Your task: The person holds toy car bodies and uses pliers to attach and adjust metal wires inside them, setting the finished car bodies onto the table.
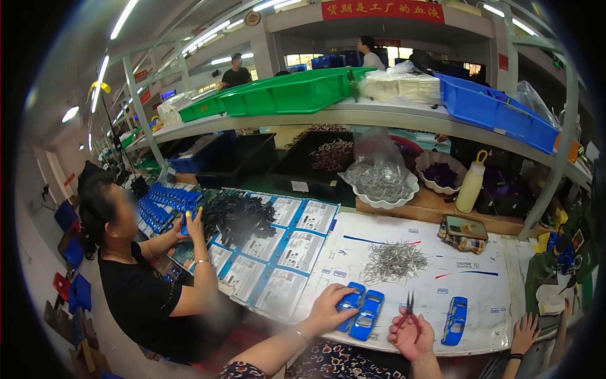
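My left hand [327, 309] rests over the left one of two blue toy car bodies, its fingers gripping that car [355, 295]. Close against it on the right lies the second blue car body [368, 316]. In my right hand [413, 341] is a pair of needle-nose pliers [409, 316] with red handles, the dark tips pointing away from me. A third blue car body [454, 321] lies by itself to the right of the pliers. Beyond my hands spreads a loose heap of small silvery metal parts [396, 261] on the white printed table cover [341, 262].
At left a co-worker [142, 271] handles a blue part near black pieces [237, 218] and rows of blue car bodies [164, 205]. Another person's hand [524, 333] rests at the right edge beside a green machine [549, 271]. Bowls, a bottle [471, 183] and a shelf [404, 117] stand behind.
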Demonstrator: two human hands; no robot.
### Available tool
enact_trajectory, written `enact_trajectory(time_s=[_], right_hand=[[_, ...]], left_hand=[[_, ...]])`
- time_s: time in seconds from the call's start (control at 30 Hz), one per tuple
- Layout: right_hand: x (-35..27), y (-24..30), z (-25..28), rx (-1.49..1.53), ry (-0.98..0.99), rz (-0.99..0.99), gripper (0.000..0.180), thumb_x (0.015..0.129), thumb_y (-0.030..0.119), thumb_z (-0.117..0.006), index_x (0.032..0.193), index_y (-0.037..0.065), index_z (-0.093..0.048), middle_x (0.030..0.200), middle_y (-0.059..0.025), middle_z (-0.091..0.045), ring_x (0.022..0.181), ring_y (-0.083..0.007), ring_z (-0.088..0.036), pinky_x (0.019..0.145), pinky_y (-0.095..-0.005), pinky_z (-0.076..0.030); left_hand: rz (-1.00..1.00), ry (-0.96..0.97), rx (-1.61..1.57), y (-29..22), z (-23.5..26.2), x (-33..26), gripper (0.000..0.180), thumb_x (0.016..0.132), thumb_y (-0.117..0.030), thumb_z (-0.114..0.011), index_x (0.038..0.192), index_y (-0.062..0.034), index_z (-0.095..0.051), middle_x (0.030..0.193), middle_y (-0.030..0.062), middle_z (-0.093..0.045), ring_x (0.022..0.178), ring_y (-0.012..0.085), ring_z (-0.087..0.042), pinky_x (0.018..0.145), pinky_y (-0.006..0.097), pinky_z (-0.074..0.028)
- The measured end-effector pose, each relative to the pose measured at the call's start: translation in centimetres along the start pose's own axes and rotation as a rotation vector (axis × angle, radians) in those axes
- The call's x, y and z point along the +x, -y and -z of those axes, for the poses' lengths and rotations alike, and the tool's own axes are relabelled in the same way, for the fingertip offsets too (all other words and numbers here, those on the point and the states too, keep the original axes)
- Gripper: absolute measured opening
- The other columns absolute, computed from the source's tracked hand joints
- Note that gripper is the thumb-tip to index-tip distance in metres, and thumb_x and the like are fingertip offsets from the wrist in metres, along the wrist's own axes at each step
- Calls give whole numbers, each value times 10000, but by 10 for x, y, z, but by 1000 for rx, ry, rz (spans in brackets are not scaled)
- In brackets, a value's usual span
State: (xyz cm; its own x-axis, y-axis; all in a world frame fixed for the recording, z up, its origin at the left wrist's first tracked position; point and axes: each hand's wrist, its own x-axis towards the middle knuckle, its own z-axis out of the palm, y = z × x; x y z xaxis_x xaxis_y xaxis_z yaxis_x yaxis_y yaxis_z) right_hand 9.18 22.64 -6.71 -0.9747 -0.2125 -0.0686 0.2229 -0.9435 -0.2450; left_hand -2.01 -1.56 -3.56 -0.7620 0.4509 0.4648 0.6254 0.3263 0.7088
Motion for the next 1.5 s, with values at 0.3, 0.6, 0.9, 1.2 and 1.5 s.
enact_trajectory(time_s=[0.3,0.6,0.9,1.2,1.5], right_hand=[[-3,-3,5,-105,128,-94,479,920,262,-452,1305,-20,-410,1151,-208,-566,1069,-334,-540,934,-474,-413],[-6,-3,1,-78,164,-122,492,922,213,-468,1332,-33,-355,1136,-193,-552,1130,-351,-519,981,-504,-403],[-5,-2,7,-112,94,-79,420,930,235,-449,1285,10,-446,1072,-168,-588,969,-290,-557,835,-419,-436],[-5,-2,-2,-257,-6,-86,406,928,249,-485,1266,27,-455,1045,-150,-597,929,-260,-563,803,-394,-448],[-12,-1,-18,-287,54,-90,488,900,245,-543,1294,-18,-421,1050,-152,-584,919,-246,-563,798,-361,-452]], left_hand=[[42,75,40,-2,2,1,485,718,-183,-756,1141,-31,-575,1087,159,-535,996,293,-554,872,349,-458],[38,79,38,-7,2,3,503,706,-161,-733,1151,-19,-545,1071,165,-516,967,303,-537,853,360,-451],[378,410,496,-49,12,17,581,809,-338,-581,1313,-90,-430,978,214,-576,831,366,-590,719,428,-504],[639,70,-948,-4,34,8,481,929,-236,-476,1375,-111,-343,1103,128,-584,937,233,-607,727,398,-553],[682,-44,-1394,10,21,-14,568,849,-328,-611,1331,-118,-396,1127,173,-557,906,271,-580,729,407,-516]])
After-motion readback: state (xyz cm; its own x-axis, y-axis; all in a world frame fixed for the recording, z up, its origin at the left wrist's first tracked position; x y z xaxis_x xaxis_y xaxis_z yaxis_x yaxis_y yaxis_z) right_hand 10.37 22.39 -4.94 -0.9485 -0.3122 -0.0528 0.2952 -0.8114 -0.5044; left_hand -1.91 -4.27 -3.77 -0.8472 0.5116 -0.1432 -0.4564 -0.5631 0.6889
